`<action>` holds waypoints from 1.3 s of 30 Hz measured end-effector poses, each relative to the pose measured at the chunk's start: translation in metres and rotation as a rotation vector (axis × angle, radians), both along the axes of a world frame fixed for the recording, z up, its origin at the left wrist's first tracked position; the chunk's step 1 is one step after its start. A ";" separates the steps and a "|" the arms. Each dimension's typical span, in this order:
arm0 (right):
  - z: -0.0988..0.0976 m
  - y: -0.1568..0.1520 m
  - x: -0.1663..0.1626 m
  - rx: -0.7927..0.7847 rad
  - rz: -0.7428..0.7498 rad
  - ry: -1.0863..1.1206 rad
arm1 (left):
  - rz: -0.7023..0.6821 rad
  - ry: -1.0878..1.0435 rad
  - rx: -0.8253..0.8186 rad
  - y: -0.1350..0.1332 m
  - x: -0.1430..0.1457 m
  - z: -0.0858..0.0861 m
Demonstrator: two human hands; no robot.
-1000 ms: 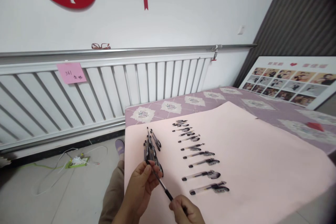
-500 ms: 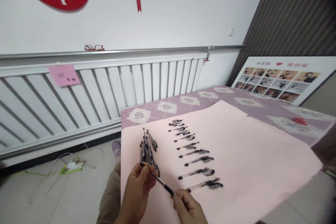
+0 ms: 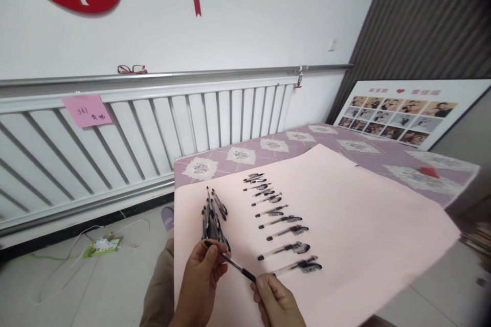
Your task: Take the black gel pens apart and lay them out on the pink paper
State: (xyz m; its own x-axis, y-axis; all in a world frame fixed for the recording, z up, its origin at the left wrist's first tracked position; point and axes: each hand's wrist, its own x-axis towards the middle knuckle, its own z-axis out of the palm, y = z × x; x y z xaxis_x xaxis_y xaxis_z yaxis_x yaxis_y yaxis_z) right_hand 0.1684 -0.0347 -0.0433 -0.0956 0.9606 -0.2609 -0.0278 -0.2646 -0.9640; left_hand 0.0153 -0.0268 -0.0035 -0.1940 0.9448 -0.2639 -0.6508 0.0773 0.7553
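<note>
A black pen [image 3: 229,262] stretches between my two hands over the near left part of a pink sheet [image 3: 364,225]. My left hand [image 3: 201,278] pinches its far end with closed fingers. My right hand [image 3: 275,302] grips its near end, also closed. Just beyond my left hand lies a loose pile of black pens [image 3: 213,212]. To the right of the pile, a row of several pens with their caps beside them [image 3: 280,222] runs away from me on the sheet.
The pink sheet covers a table with a purple patterned cloth [image 3: 276,145]. A white radiator [image 3: 134,127] with a pink note [image 3: 87,110] lines the wall; glasses [image 3: 132,69] rest on its rail. A photo board [image 3: 399,112] leans at the right. A power strip [image 3: 103,246] lies on the floor.
The view has drifted rightward, so everything sits further left in the picture. Both hands keep their hold on the pen, and my right hand has risen a little.
</note>
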 end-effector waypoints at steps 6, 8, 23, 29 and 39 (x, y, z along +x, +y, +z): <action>-0.003 0.001 0.004 0.114 -0.110 -0.061 | -0.019 0.017 -0.029 -0.001 -0.001 -0.002; -0.004 0.001 0.005 0.145 -0.124 -0.074 | -0.018 0.016 -0.037 -0.001 -0.001 -0.001; 0.016 -0.004 0.008 0.353 -0.062 -0.194 | -0.128 -0.105 -0.037 -0.009 0.038 -0.014; 0.013 -0.005 0.007 0.354 -0.062 -0.193 | -0.106 -0.056 -0.047 -0.009 0.035 -0.007; 0.015 -0.002 0.006 0.225 -0.171 -0.104 | -0.098 -0.077 -0.143 -0.008 0.034 -0.002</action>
